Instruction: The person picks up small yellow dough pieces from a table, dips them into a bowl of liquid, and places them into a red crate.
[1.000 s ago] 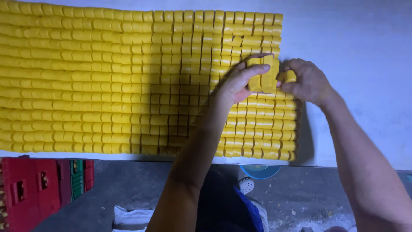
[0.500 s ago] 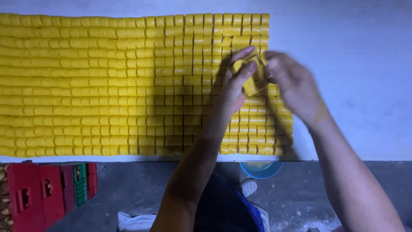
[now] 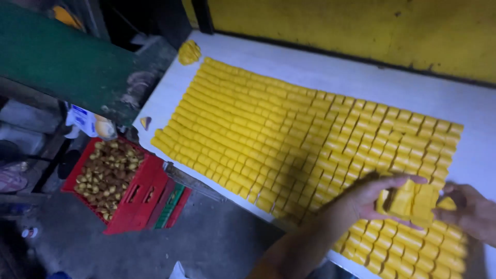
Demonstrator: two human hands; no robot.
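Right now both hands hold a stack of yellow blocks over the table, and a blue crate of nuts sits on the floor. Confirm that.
Not quite: in the head view the crate is red, not blue. The left hand and right hand do hold the yellow blocks over the table.

A flat white table [image 3: 330, 67] holds a big sheet of small yellow blocks [image 3: 289, 134]. The blocks lie side by side in long straight rows, touching each other. The sheet reaches from near the far left corner to the near right edge. A small yellow lump [image 3: 189, 51] sits alone at the far left corner, just beside the rows. One tiny yellow scrap [image 3: 146, 122] lies on the left edge, apart from the sheet.
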